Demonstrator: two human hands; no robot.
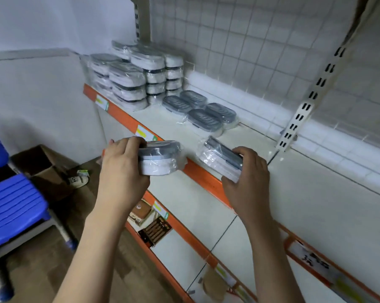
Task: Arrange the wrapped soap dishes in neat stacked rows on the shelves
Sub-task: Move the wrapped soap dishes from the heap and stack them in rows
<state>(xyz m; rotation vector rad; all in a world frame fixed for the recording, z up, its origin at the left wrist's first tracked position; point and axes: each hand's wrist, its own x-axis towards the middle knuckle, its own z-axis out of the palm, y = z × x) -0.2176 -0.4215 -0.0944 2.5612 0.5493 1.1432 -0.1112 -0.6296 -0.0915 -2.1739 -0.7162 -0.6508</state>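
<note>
My left hand [121, 169] grips a wrapped soap dish [159, 158], grey lid on a white base, in front of the shelf's orange edge. My right hand [248, 178] holds a second wrapped soap dish [222, 157], tilted, over the front of the white shelf [176, 130]. At the shelf's far left stand several stacks of wrapped dishes [136, 73], a few high. Beside them a low group of dishes [201, 112] lies one layer deep on the shelf.
The wire grid back panel [250, 40] and a slotted upright [302, 106] bound the shelf. A lower shelf [195, 215] holds small brown packets [149, 221]. On the floor to the left are a blue stool [12, 204] and an open cardboard box [40, 165].
</note>
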